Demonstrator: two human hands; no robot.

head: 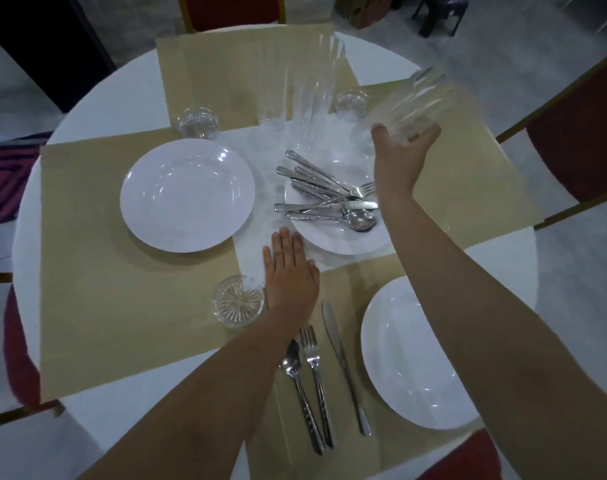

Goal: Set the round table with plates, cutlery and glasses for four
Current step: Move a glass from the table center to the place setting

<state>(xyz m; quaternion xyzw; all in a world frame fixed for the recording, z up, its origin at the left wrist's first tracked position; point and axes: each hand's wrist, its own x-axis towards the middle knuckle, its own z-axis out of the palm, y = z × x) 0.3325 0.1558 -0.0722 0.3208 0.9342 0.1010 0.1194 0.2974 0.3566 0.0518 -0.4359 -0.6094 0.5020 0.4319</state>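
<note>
My right hand (400,152) grips a clear ribbed glass (421,100), tilted and blurred above the right beige placemat (468,188). My left hand (290,271) lies flat on the table, fingers together, holding nothing, just beside a short glass (239,301). A white plate (187,195) sits on the left placemat. Another white plate (412,355) sits on the near placemat, with a spoon (296,382), fork (315,379) and knife (345,365) to its left. In the middle, a plate (343,239) carries a heap of cutlery (329,195). Tall clear glasses (309,84) stand behind it.
Short glasses stand at the back left (198,123) and back centre (352,102). The far placemat (232,64) holds no plate. Red chairs with gold frames ring the white round table (87,105), one at the right (579,143), one at the far side (231,10).
</note>
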